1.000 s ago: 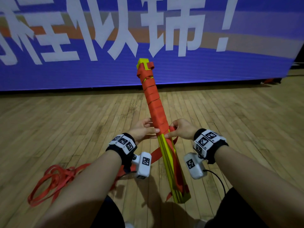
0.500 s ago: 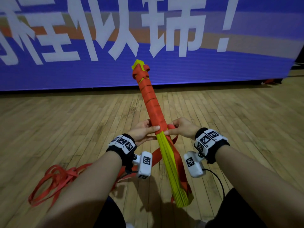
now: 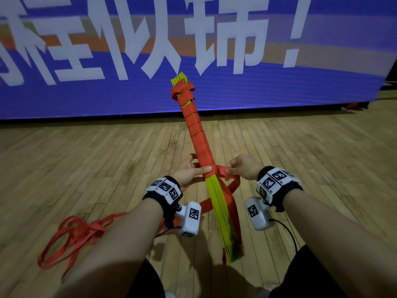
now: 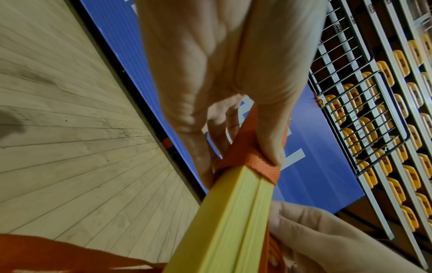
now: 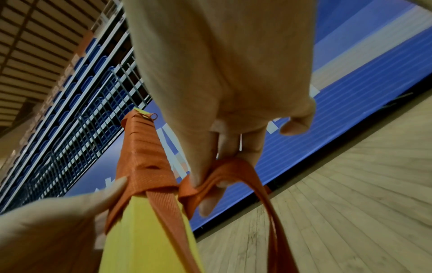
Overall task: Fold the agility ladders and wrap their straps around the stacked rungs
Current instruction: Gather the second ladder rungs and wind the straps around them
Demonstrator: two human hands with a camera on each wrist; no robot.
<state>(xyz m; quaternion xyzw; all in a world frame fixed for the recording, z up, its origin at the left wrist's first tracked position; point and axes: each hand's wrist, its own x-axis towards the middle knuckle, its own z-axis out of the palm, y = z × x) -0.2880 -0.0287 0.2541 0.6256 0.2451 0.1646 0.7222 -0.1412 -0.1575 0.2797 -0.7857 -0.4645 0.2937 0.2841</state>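
Since a second ago the far tip of the bundle has swung from leaning slightly right to leaning left, and it now shows the comb of yellow ends above the wrap. I keep both hands at the same spot on it.

The stack of flat yellow plastic rungs [image 3: 221,214] runs up between my hands and away from me, its near end hanging low between my forearms. The red-orange woven strap [image 3: 198,138] covers the half beyond my hands in close turns; the half nearer me is bare yellow.

My left hand [image 3: 189,172] is curled round the stack at the edge of the last turn, thumb pressed flat on the webbing. My right hand [image 3: 241,168] sits just right of the stack, thumb and fingertips pinching a folded bight of strap close against the rungs. From that pinch the strap loops down under my wrists and trails off past my left forearm to a loose red heap [image 3: 73,237] on the pale wooden plank floor [image 3: 86,168].

As I judge it, the wrap is about half done. The risks: if my thumb lifts before the next turn is taut, the last coils could slacken and slide towards the bare end. The bight looks twisted, so it may lay down ropey. The heap looks tangled enough to snag as I draw slack.
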